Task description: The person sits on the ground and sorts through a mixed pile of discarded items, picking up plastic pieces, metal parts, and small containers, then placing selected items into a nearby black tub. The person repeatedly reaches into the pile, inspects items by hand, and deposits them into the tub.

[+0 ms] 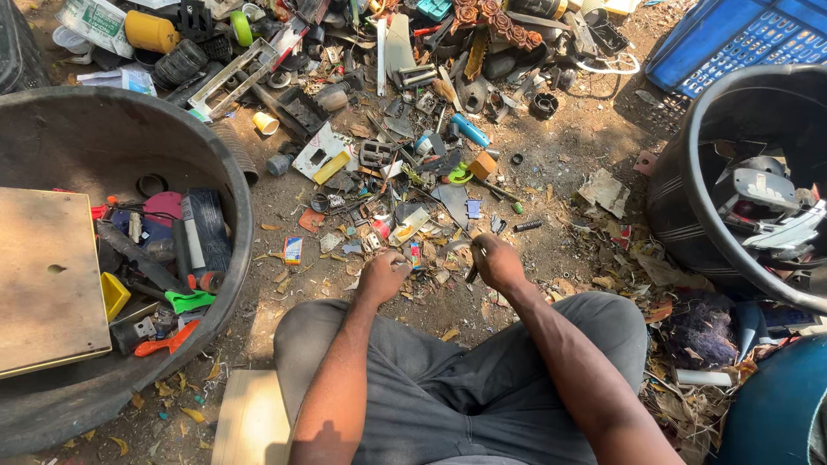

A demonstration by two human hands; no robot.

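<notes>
Fingers (479, 252) curled around dark scrap (472, 274)

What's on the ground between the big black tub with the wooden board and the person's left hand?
In the head view, dirt with dry leaves and a small orange-and-blue packet lie between the black tub and the left hand.

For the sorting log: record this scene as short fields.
setting: dirt ground strewn with plastic and metal scrap
left hand: fisted low over the scrap, contents hidden
right hand: closed on a thin dark piece
left side: black tub with a wooden board
right side: black bin, blue crate
</notes>
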